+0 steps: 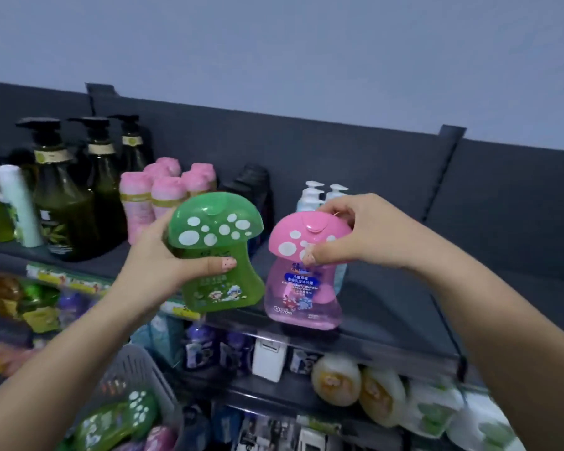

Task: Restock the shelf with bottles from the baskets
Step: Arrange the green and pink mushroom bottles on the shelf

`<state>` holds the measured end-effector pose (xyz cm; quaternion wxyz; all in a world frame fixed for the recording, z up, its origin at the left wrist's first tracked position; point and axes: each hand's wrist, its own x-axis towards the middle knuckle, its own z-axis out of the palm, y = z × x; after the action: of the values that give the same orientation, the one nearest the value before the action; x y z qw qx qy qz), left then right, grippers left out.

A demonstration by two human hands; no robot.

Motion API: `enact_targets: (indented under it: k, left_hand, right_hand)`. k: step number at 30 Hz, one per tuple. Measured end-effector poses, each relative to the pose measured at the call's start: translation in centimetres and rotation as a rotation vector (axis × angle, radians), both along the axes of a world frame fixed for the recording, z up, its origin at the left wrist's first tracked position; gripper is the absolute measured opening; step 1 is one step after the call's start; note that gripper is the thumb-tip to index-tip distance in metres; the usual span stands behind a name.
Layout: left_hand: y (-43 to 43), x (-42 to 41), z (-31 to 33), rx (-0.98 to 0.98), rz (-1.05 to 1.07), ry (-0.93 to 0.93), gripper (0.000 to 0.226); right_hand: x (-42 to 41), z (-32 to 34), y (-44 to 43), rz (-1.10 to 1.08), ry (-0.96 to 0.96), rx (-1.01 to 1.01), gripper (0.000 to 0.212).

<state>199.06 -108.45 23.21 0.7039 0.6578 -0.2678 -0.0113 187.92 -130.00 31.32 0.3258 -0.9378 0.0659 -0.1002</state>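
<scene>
Left hand: the left hand (163, 265) grasps one green mushroom-shaped bottle (219, 252) round its neck, thumb across the front, holding it up and slightly tilted before the top shelf (388, 307).
Right hand: the right hand (355, 236) pinches the spotted cap of one pink mushroom-shaped bottle (303, 271), fingers over the top and thumb in front.
Pink bottle's place: upright, with its base at the shelf's front edge, just beside the green one and to its right.
Already on the shelf: three dark green pump bottles (62, 196) at the left; five pink-capped bottles (168, 190) in a cluster next to them; two white pump bottles (313, 193) behind the right hand.
Basket: one grey basket (134, 369) sits at the lower left and holds a second green mushroom bottle (118, 418), lying on its side.
Lower shelves: packed goods, too blurred to count.
</scene>
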Motion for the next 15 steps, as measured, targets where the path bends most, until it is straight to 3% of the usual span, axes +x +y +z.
enact_targets:
  k: [7,15]
  left_hand:
    - [-11.0,-6.0,0.4,0.027,-0.142,0.034,0.072]
    - [-20.8,-9.2,-1.7,0.098,-0.265,0.093,0.07]
  right_hand:
    - [-8.7,-0.7,-8.9,-0.196,-0.099,0.089,0.044]
    - [-13.5,-3.2,-16.9,-0.337,-0.211,0.24,0.047]
